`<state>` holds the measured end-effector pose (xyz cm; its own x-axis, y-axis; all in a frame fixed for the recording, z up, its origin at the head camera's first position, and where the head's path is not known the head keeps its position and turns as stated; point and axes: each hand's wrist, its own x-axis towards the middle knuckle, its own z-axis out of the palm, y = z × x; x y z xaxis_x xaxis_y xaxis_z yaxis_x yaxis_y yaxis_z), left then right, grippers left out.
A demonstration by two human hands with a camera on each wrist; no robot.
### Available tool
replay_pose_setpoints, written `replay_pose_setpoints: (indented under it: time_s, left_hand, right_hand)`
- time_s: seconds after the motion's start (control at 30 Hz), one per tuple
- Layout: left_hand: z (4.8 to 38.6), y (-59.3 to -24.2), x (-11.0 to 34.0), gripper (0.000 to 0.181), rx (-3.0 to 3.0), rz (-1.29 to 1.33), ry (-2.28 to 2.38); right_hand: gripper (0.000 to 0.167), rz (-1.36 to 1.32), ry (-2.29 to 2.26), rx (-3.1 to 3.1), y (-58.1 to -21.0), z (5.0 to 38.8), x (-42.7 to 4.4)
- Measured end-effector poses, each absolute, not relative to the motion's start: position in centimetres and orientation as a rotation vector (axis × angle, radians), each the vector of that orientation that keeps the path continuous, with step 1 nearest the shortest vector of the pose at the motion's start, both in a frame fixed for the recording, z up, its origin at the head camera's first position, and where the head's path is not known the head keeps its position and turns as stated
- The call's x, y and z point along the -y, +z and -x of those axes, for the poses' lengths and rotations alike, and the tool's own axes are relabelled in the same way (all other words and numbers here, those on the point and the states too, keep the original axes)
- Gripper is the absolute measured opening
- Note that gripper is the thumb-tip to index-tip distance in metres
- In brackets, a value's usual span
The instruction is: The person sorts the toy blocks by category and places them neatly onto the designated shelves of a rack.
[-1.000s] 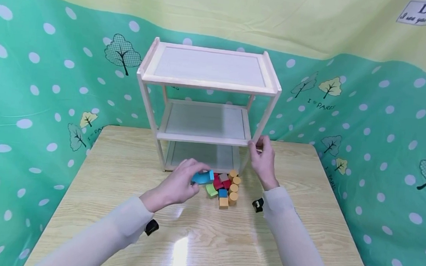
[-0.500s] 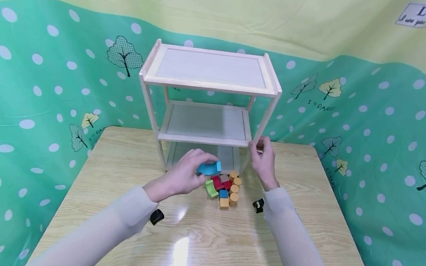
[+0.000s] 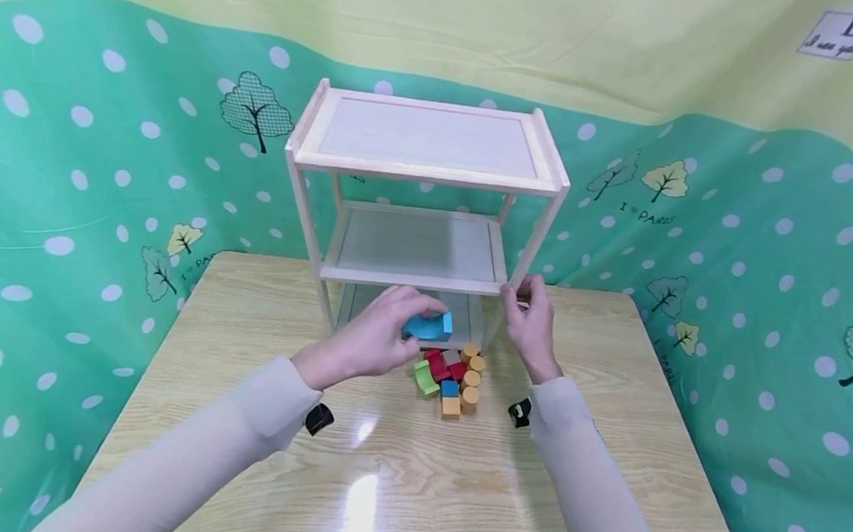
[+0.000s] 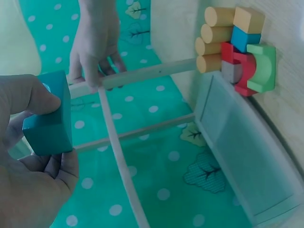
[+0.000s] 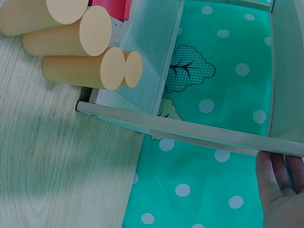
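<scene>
My left hand (image 3: 364, 334) pinches a blue arch-shaped block (image 3: 431, 326) between thumb and fingers, held up in front of the lower part of a small wooden shelf (image 3: 414, 280). In the left wrist view the thumb presses one face of the blue block (image 4: 50, 126) and the fingertips lie under it. My right hand (image 3: 533, 324) holds the shelf's right front post at about the middle board's height. The right wrist view shows its fingers (image 5: 268, 173) against that post, the thumb hidden.
By the shelf's front right foot stand several orange cylinders (image 3: 469, 398), with red blocks (image 3: 435, 367), a green arch block (image 3: 425, 379), a small blue block (image 3: 449, 389) and an orange block (image 3: 450, 408). A patterned cloth (image 3: 101, 190) hangs behind the wooden table (image 3: 408, 498).
My left hand has lifted the blue arch block up and slightly right, away from the other blocks. My right hand stays on the post, and the camera view has shifted slightly.
</scene>
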<state>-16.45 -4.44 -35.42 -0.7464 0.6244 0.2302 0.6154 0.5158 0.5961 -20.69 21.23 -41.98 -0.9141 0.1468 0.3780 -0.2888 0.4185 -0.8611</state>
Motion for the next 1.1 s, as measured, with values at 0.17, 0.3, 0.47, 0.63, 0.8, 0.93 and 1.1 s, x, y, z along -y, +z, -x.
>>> replay_pose_setpoints:
  time_s: [0.17,0.3,0.47,0.63,0.8,0.93,1.1]
  left_hand:
    - [17.1,-34.3,4.0,0.053,-2.709,-1.176,1.045]
    - [17.6,-33.2,3.6,0.053,-2.689,-1.173,1.042]
    - [18.2,-31.8,3.4,0.053,-2.677,-1.201,1.066]
    - [18.7,-30.3,3.1,0.053,-2.683,-1.207,1.054]
    - [19.5,-28.6,3.0,0.054,-2.662,-1.223,1.081]
    - [19.9,-27.3,2.8,0.052,-2.649,-1.2,1.068]
    - [20.1,-25.7,2.5,0.049,-2.649,-1.21,1.008]
  right_hand:
    - [0.022,-0.095,1.495,2.28,-43.9,21.8,-22.3]
    - [0.024,-0.094,1.485,2.282,-44.3,21.9,-22.6]
    - [0.023,-0.11,1.496,2.274,-44.3,21.9,-22.5]
    - [0.022,-0.121,1.501,2.284,-42.9,21.0,-22.0]
    - [0.021,-0.139,1.493,2.299,-40.9,19.8,-21.1]
    - [0.02,-0.138,1.481,2.306,-40.8,19.8,-21.0]
    - [0.02,-0.138,1.494,2.29,-41.6,20.5,-21.2]
